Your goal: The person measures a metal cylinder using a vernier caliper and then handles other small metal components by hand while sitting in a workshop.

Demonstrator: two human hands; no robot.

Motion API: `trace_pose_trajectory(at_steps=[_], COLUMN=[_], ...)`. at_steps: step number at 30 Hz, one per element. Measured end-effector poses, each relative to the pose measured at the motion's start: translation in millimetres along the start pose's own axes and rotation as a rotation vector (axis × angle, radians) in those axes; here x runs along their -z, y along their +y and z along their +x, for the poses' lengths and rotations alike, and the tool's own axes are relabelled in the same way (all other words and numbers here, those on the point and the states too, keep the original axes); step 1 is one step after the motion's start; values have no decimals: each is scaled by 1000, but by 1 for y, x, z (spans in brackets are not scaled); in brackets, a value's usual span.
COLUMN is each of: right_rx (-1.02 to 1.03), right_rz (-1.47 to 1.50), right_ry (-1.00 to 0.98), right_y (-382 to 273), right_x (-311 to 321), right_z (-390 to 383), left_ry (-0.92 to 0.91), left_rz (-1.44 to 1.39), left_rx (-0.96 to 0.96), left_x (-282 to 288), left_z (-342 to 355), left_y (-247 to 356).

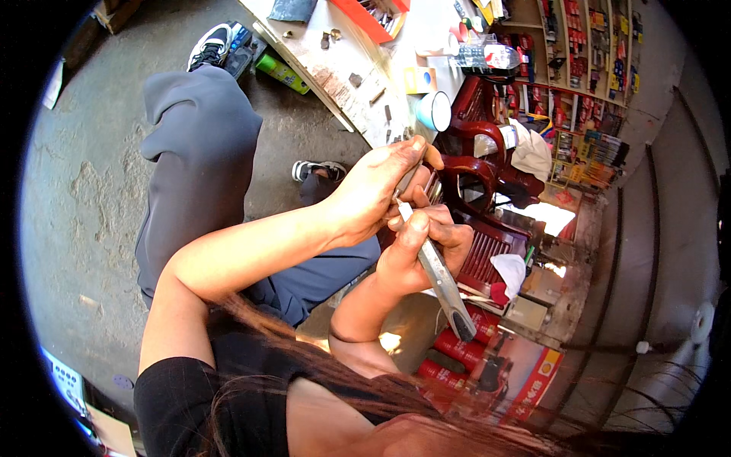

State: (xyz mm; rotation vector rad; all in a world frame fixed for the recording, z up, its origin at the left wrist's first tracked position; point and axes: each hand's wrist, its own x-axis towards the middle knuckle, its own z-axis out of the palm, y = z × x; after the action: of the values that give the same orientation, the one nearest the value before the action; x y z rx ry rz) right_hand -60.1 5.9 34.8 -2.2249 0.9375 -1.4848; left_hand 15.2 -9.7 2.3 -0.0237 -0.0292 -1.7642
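My right hand (419,247) is wrapped round a long grey metal-bodied utility knife (439,286). Its dark end slants down to the right, and its narrow tip points up toward my left hand (384,179). My left hand is closed, thumb and fingers pinching a small, thin dark piece (409,177). The knife's tip lies at or close to the lower end of that piece; whether they touch I cannot tell. Fingers partly hide the piece, so its kind is unclear. Both hands are close together, raised above my lap.
Beyond my hands is a worn white table (327,57) with dark scraps, a blue-rimmed cup (433,112), a bottle (487,56) and a red box (373,19). A dark red wooden chair (472,164) stands to the right, near stocked shelves (586,46). A green can (282,73) lies by the table.
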Motion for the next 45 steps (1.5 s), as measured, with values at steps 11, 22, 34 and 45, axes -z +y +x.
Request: trace_pose_trajectory(at_steps=[11, 22, 34, 45], right_rx=[-86, -69, -73, -25], right_rz=[125, 84, 78, 10], right_ry=[-9, -11, -63, 23], right_y=[-1, -4, -3, -6], right_x=[8, 6, 10, 2], right_z=[0, 1, 4, 0], left_ry=[-43, 9, 50, -33], left_rz=[52, 52, 47, 120], left_rx=[-30, -14, 4, -62], left_x=[-3, -4, -6, 0], left_z=[1, 1, 0, 3], left_y=[4, 3, 5, 0])
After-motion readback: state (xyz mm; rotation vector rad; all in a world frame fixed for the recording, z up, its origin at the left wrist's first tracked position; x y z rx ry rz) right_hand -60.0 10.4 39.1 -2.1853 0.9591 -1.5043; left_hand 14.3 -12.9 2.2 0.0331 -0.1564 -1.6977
